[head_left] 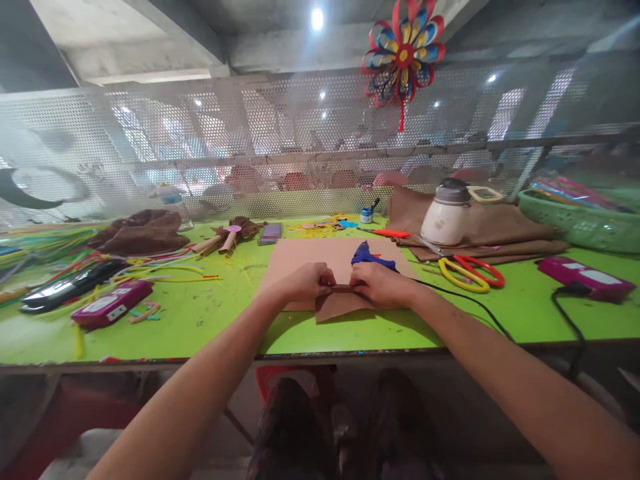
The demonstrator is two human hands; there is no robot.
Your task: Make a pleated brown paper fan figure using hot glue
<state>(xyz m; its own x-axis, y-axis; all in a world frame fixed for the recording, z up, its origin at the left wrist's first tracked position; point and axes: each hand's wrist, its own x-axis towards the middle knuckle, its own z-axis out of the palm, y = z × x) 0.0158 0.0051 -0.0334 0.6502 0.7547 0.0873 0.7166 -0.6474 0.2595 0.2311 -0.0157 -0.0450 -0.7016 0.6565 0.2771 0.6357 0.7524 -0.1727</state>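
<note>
Brown piece: Here it is, just below the middle of the frame, a small brown piece (343, 308) with its upper edge folded or rolled; whether it's paper or cloth, I can't tell. Its lower part lies over the near edge of a larger tan sheet (290, 267) on the green table (215, 330).

Hidden bits: Fingers cover both ends of that fold. The right hand blocks part of a blue corded tool (367, 256), so its full shape is lost; its black cord (465, 300) slips out from behind the forearm.

Left hand: Coming in from the lower left, the left hand (313, 279) turns inward, fingers curled, thumb and fingertips pinching the fold's left end.

Right hand: Mirroring it from the lower right, the right hand (375, 283) sits palm down, fingertips closed on the fold's right end, close to the other hand.

Forearms: Both reach up to the centre, cut off by the frame's lower part.

Right side: Yellow-and-red-handled scissors (470, 272) lie below a pale bottle (445, 217); the green basket (575, 223) runs off the right edge.

Background: Beyond the perforated screen (300, 127), shapes blur.
</note>
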